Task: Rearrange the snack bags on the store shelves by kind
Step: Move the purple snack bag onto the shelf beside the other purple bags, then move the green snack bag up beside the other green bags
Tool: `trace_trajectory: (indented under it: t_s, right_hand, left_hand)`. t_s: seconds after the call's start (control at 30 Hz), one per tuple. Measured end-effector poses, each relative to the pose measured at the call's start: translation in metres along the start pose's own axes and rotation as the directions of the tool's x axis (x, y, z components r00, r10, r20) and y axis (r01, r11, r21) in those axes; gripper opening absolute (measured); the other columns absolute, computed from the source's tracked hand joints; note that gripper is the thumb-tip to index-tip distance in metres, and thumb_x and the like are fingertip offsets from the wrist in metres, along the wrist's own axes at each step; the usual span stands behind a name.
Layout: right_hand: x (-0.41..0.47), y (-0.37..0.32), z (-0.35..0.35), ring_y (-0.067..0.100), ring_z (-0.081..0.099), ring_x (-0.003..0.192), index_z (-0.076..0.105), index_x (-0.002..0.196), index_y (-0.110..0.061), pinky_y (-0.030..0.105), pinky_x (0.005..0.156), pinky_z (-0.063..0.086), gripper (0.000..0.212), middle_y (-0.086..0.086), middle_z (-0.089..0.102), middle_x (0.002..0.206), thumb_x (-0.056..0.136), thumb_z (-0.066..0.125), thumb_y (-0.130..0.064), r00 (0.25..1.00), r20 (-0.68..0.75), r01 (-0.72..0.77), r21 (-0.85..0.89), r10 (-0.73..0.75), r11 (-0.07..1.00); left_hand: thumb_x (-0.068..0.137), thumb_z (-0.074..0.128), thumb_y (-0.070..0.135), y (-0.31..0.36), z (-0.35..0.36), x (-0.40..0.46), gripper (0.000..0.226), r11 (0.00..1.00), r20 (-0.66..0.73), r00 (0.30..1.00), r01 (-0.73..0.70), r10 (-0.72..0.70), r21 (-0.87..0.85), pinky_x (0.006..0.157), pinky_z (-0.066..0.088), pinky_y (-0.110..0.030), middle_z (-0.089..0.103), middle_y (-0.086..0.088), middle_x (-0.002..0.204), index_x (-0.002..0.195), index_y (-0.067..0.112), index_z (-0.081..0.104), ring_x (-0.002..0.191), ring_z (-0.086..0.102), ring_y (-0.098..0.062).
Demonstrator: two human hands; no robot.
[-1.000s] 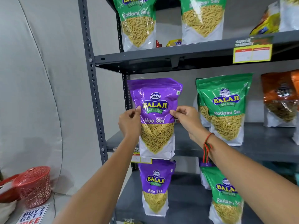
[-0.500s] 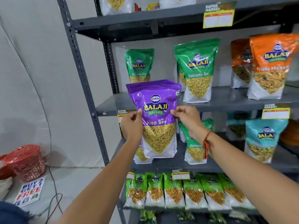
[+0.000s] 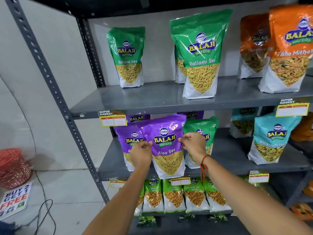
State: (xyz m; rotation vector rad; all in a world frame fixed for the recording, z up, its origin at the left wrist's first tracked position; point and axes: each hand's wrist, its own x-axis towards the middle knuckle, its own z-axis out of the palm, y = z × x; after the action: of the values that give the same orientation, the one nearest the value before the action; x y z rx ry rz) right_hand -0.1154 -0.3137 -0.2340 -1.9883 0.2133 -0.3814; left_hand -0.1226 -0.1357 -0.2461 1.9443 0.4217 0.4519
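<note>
Glossy plastic film is glinting on the purple Aloo Sev bag (image 3: 166,146) and the green Ratlami Sev bag (image 3: 200,53) — the shelf (image 3: 152,99) is showing matt grey painted metal, its paper price tag (image 3: 113,118) smooth — while the red basket (image 3: 12,167) is looking like perforated plastic.

Bright, even light; glare streaks the glossy green bag (image 3: 201,53), the orange bags (image 3: 291,48) blur at right, and the rack upright (image 3: 55,92) bows wide-angle.

Three purple Aloo Sev bags (image 3: 166,146), four green Ratlami Sev bags (image 3: 200,55), two orange bags (image 3: 291,48)
</note>
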Motion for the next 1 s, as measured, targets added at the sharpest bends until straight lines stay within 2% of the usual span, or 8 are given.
trace_trajectory:
  t_s: [0.2,0.4,0.53,0.7,0.77,0.83,0.87,1.0]
  right_hand:
    - [0.031,0.035,0.034,0.025,0.072,0.062,0.078,0.08,-0.012,0.039,0.064,0.06,0.006,0.004,0.074,0.065,0.079,0.074,-0.017,0.999,-0.044,-0.016,-0.012,0.016,1.0]
    - [0.042,0.064,0.057,0.024,0.071,0.06,0.076,0.08,-0.015,0.042,0.056,0.06,0.006,0.002,0.072,0.063,0.082,0.071,-0.018,0.997,-0.069,-0.023,0.004,0.023,1.0]
    - [0.045,0.079,0.061,0.022,0.071,0.06,0.078,0.087,-0.012,0.041,0.056,0.06,0.011,0.004,0.075,0.068,0.081,0.072,-0.02,0.997,-0.077,-0.031,0.01,0.032,0.999]
    - [0.043,0.084,0.057,0.018,0.073,0.071,0.074,0.098,-0.019,0.044,0.063,0.062,0.017,0.001,0.077,0.083,0.082,0.072,-0.02,0.997,-0.036,-0.07,0.116,0.075,0.991]
    - [0.038,0.081,0.045,0.015,0.071,0.073,0.071,0.106,-0.017,0.038,0.063,0.063,0.024,0.003,0.076,0.092,0.082,0.071,-0.022,0.996,-0.036,-0.076,0.163,0.083,0.984]
    - [0.03,0.079,0.028,0.011,0.067,0.068,0.069,0.107,-0.014,0.022,0.056,0.058,0.026,0.003,0.072,0.088,0.083,0.07,-0.024,0.994,-0.058,-0.083,0.202,0.096,0.976]
    - [0.026,0.078,0.019,0.013,0.067,0.068,0.07,0.104,-0.016,0.021,0.058,0.057,0.024,0.002,0.071,0.085,0.083,0.07,-0.028,0.991,-0.087,-0.081,0.211,0.101,0.974]
    - [0.016,0.096,-0.018,0.021,0.071,0.082,0.071,0.094,-0.031,0.045,0.078,0.059,0.017,0.001,0.073,0.086,0.078,0.069,-0.037,0.968,-0.182,-0.126,0.248,0.173,0.961]
  left_hand:
    - [0.086,0.066,0.033,-0.025,0.04,0.029,0.028,1.0,-0.046,0.999,0.02,-0.019,0.005,0.064,0.036,-0.028,0.065,-0.008,0.067,0.068,0.011,0.064,0.073,0.06,-0.032]
    - [0.087,0.066,0.032,-0.042,0.061,0.041,0.026,1.0,-0.062,0.998,0.013,-0.013,0.003,0.063,0.034,-0.029,0.071,-0.014,0.074,0.079,0.009,0.074,0.068,0.057,-0.029]
    - [0.088,0.065,0.032,-0.046,0.064,0.04,0.028,0.999,-0.034,0.998,0.045,-0.044,0.023,0.061,0.031,-0.029,0.065,-0.008,0.07,0.083,0.007,0.075,0.067,0.054,-0.023]
    - [0.086,0.066,0.031,-0.038,0.056,0.033,0.029,0.996,0.003,0.996,0.084,-0.084,-0.018,0.073,0.039,-0.026,0.071,-0.005,0.09,0.104,0.009,0.071,0.084,0.063,-0.022]
    - [0.085,0.068,0.029,-0.031,0.05,0.022,0.032,0.996,-0.042,0.997,0.06,-0.063,-0.061,0.078,0.039,-0.024,0.069,-0.001,0.097,0.111,0.009,0.067,0.083,0.057,-0.014]
    - [0.085,0.069,0.029,-0.024,0.047,0.009,0.03,0.996,-0.06,0.998,0.006,-0.011,-0.086,0.077,0.039,-0.023,0.066,0.003,0.094,0.109,0.01,0.066,0.082,0.057,-0.011]
    - [0.085,0.068,0.03,-0.021,0.048,0.003,0.028,0.996,-0.039,0.999,-0.023,0.02,-0.086,0.076,0.04,-0.023,0.069,0.003,0.093,0.106,0.011,0.067,0.081,0.059,-0.011]
    - [0.085,0.068,0.026,-0.003,0.072,-0.024,0.021,0.991,0.123,0.987,-0.093,0.105,-0.094,0.078,0.047,-0.02,0.075,-0.001,0.092,0.101,0.013,0.071,0.085,0.068,-0.012]
